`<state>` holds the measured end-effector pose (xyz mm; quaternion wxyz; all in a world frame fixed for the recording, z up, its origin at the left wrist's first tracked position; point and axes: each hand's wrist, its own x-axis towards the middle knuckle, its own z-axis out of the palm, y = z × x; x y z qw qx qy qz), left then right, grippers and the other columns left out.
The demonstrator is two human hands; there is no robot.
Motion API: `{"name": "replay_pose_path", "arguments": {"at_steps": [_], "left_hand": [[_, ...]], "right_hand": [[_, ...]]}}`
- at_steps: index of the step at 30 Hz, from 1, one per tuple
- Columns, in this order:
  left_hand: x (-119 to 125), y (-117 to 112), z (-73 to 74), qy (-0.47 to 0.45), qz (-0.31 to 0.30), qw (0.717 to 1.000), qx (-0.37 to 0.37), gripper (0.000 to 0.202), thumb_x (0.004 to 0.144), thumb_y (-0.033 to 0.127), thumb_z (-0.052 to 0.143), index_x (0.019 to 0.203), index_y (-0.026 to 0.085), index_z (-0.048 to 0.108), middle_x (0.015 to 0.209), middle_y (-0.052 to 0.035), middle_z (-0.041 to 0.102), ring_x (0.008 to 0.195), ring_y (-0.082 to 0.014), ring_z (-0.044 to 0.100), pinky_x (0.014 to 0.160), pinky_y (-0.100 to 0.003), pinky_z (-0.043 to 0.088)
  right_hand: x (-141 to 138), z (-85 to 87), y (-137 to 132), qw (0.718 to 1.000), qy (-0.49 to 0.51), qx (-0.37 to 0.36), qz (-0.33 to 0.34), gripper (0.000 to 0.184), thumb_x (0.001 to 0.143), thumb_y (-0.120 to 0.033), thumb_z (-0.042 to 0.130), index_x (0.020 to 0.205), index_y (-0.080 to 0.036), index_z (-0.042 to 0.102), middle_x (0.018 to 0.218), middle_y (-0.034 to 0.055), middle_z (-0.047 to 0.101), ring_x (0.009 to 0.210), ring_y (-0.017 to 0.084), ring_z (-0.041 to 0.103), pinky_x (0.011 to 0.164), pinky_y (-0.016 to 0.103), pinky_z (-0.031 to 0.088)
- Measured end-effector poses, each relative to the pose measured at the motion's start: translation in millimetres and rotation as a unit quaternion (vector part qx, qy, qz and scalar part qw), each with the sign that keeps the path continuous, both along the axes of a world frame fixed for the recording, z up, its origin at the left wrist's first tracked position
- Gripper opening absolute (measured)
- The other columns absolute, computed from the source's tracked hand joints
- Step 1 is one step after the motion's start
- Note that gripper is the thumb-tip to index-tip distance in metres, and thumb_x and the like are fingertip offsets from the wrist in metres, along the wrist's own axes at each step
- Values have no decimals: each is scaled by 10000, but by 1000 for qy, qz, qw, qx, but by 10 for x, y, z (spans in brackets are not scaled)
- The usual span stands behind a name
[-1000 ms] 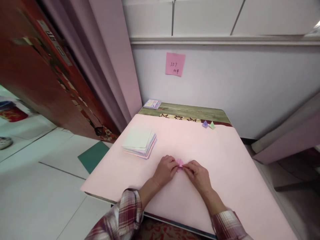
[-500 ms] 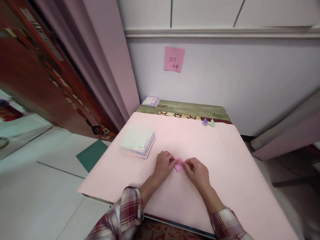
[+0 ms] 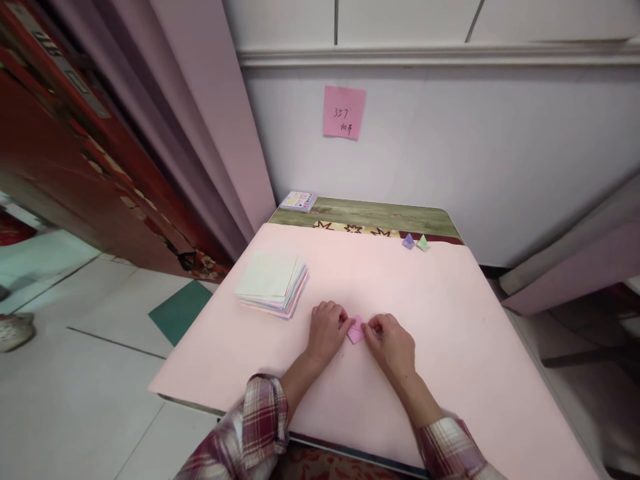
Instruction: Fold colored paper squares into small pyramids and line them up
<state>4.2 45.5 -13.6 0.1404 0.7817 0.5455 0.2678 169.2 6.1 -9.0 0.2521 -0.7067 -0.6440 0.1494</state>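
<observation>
A small folded piece of pink paper (image 3: 355, 332) lies on the pink table cover (image 3: 440, 320), between my two hands. My left hand (image 3: 327, 327) pinches its left edge, the thumb on top and the fingers curled. On the opposite edge, my right hand (image 3: 391, 340) grips the paper between thumb and forefinger. The paper's side corners are hidden under my fingertips. Left of my hands sits a stack of square coloured paper (image 3: 270, 277) with a pale green sheet on top. Towards the far edge stand a small purple folded paper piece (image 3: 409, 242) and a light green one (image 3: 423, 243).
A flat printed pack (image 3: 299, 201) lies at the table's far left corner. On the wall is a pink note (image 3: 344, 112) with handwriting. A purple curtain (image 3: 215, 120) hangs at the left, and a dark green sheet (image 3: 181, 310) is on the floor. Someone's shoe (image 3: 15, 332) shows at far left.
The view has shifted slightly. Both hands stay at the small pink paper, whose upper part now looks flatter, with a fold line across it. A shoe shows more fully at the left.
</observation>
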Motion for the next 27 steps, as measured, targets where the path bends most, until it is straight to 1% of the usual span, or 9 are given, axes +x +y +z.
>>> {"name": "replay_pose_path", "arguments": {"at_steps": [3, 10, 16, 19, 21, 24, 27], "left_hand": [[-13, -10, 8, -9, -3, 1000, -3, 110, 815, 257, 655, 783, 196, 570, 805, -22, 596, 824, -203, 512, 742, -342, 350], [-40, -14, 24, -32, -19, 999, -16, 30, 836, 211, 614, 862, 223, 625, 804, -13, 607, 849, -202, 517, 778, -347, 350], [-24, -44, 32, -9, -55, 998, 17, 115, 878, 170, 533, 851, 220, 632, 854, -38, 610, 875, -206, 515, 792, -362, 355], [-9, -64, 39, 9, -51, 998, 27, 117, 879, 155, 512, 843, 208, 610, 859, -45, 601, 867, -208, 508, 785, -364, 358], [3, -71, 46, 17, -42, 999, 27, 111, 876, 150, 508, 832, 205, 593, 852, -41, 594, 861, -208, 505, 777, -361, 359], [34, -76, 60, 24, -30, 999, 24, 102, 856, 129, 517, 812, 201, 574, 837, -36, 586, 846, -208, 502, 757, -355, 359], [78, -96, 69, 29, -23, 999, 24, 108, 833, 102, 528, 805, 199, 567, 830, -37, 583, 829, -211, 497, 736, -355, 359]], "right_hand": [[-4, 6, 2, 1000, 18, -3, -6, 216, 853, -430, 521, 825, -230, 597, 809, -8, 620, 629, 128, 558, 528, 235, 311], [-11, 39, -2, 999, 37, -4, 17, 188, 872, -387, 501, 854, -257, 636, 854, -2, 652, 694, 141, 596, 531, 240, 328], [-12, 21, -10, 999, 34, -3, 12, 176, 868, -389, 515, 878, -267, 641, 858, -8, 662, 721, 149, 614, 549, 242, 352], [-31, 28, -7, 1000, 9, -8, 3, 172, 865, -384, 520, 896, -265, 641, 865, -2, 665, 718, 151, 621, 551, 244, 352], [-53, 60, 7, 999, -25, -28, -3, 159, 864, -364, 523, 899, -262, 640, 874, 4, 669, 706, 153, 624, 549, 249, 343], [-84, 146, 48, 995, -70, -64, -3, 154, 857, -354, 532, 889, -248, 638, 878, 26, 679, 699, 170, 633, 552, 264, 339], [-98, 237, 93, 991, -91, -94, 8, 190, 848, -393, 547, 831, -229, 641, 840, 53, 686, 712, 201, 647, 557, 278, 351]]}}
